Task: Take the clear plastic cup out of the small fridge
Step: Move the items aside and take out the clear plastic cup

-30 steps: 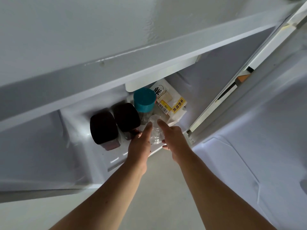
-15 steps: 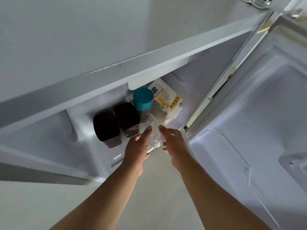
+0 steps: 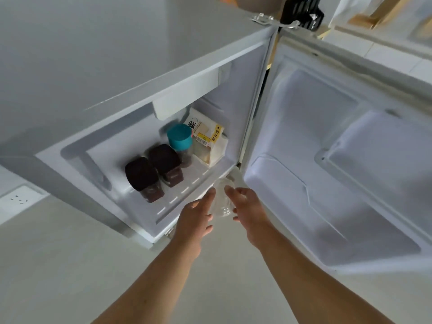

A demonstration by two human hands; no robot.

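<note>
The clear plastic cup (image 3: 221,200) is pressed between my two hands, just outside the front lip of the small white fridge (image 3: 187,190). My left hand (image 3: 195,218) holds its left side and my right hand (image 3: 247,208) its right side, fingers pointing toward the fridge. The cup is see-through and hard to make out; its rim faces the fridge and its base faces me. The fridge stands with its door (image 3: 327,160) swung wide to the right.
Inside the fridge stand two dark-lidded jars (image 3: 153,171), a teal-lidded jar (image 3: 180,136) and a white bread package (image 3: 208,139). A wall socket (image 3: 19,199) sits at the left. Pale floor lies below my arms.
Both hands have drawn the cup back from inside the fridge, past its front edge. My view has pulled away and tilted up, showing more of the door and fridge top.
</note>
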